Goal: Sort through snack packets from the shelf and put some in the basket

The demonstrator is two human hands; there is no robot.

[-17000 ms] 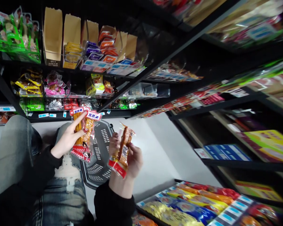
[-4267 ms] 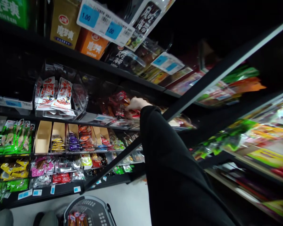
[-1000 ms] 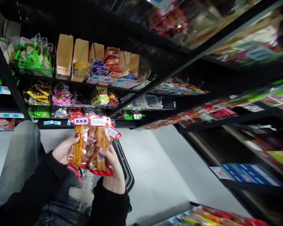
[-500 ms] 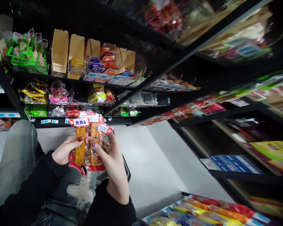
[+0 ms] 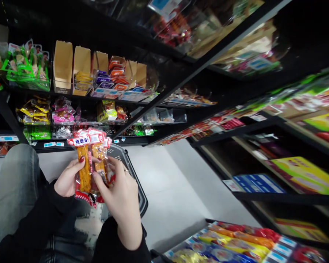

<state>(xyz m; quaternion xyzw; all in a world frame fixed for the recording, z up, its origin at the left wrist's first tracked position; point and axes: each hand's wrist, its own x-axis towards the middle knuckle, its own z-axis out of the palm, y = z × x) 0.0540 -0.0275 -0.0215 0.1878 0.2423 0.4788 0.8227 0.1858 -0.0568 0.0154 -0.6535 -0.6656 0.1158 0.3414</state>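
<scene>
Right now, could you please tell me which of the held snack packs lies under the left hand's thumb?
The leftmost pack, with clear blue characters on its header; the other packs sit farther right, toward the right hand.

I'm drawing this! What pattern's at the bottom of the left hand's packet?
Red and white checks on the packet's bottom edge; head view.
</scene>
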